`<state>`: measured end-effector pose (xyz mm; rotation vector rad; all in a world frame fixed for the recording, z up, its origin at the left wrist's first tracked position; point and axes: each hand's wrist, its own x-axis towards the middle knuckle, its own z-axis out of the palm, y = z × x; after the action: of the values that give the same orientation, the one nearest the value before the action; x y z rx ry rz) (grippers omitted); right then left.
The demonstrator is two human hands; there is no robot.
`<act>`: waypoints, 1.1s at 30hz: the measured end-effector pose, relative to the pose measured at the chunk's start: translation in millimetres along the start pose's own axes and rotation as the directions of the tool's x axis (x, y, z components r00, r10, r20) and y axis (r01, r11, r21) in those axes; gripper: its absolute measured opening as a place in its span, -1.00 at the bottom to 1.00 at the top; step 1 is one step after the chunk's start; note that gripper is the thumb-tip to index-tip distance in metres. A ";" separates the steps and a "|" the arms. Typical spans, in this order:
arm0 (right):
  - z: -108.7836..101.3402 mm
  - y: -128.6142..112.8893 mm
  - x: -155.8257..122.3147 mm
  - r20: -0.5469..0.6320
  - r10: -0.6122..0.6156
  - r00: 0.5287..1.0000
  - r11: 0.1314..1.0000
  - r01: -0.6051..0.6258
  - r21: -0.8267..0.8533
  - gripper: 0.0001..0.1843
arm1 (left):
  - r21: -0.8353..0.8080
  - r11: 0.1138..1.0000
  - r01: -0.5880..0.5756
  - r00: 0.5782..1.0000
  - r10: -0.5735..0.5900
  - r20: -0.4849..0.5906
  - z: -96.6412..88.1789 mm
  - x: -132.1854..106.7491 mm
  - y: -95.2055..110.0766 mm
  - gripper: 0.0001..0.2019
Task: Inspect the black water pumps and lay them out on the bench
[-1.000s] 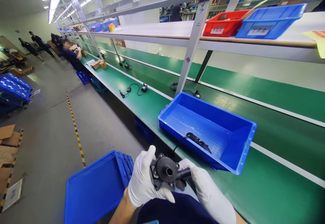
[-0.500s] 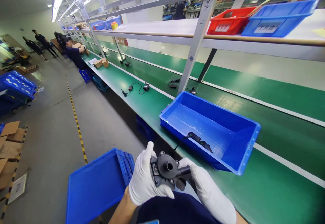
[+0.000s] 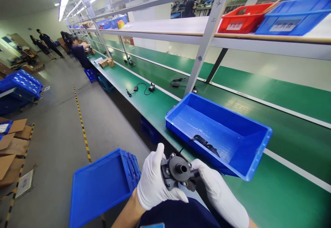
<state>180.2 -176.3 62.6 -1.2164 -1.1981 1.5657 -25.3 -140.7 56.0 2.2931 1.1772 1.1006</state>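
Observation:
A black water pump (image 3: 177,170) with a round cover, a short central spout and screws around its rim is held low in front of my body. My white-gloved left hand (image 3: 152,183) wraps around its left side, thumb raised above it. On the other side, my white-gloved right hand (image 3: 213,186) closes on the pump's side pipe, and its fingertips are partly hidden. Just beyond both hands, a blue bin (image 3: 192,145) stands on the green bench. Inside the bin lie black cabled parts (image 3: 204,143), with a cable over the near wall.
Stacked blue crates (image 3: 99,186) stand at lower left beside the bench. Farther along the green bench (image 3: 134,76) lie a cabled pump (image 3: 151,87) and cardboard boxes (image 3: 106,62). A red bin (image 3: 243,18) and a blue bin (image 3: 294,16) sit on the shelf. Several people are far off.
The view has shifted slightly, so the scene sits farther right. Both hands still hold the pump; it has turned a little, and less of its side pipe shows beside the right hand.

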 end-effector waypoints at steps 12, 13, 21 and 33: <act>2.8 -6.6 5.9 -0.051 0.088 0.995 0.994 -0.085 0.067 -0.43 | -0.265 0.951 0.159 0.987 -0.148 0.060 -4.0 -10.6 -2.5 0.34; 4.3 -8.6 8.4 -0.045 0.153 0.987 0.978 -0.145 0.147 -0.41 | -0.341 0.913 0.225 0.974 -0.207 0.089 -8.1 -11.6 -0.8 0.29; 29.6 -43.6 26.4 -0.106 0.317 0.943 0.945 -0.304 0.125 -0.28 | -0.632 0.458 0.626 0.773 -0.472 0.423 -22.0 -5.9 12.0 -0.28; 47.5 -43.7 15.0 -0.007 0.134 0.991 0.990 -0.134 -0.052 -0.47 | -0.791 -0.472 0.390 0.711 -0.392 0.584 18.4 -1.0 -8.2 -0.46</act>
<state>132.4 -161.5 106.1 -1.3576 -1.1824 1.6378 -16.0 -135.6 38.9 0.2670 0.4664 0.9544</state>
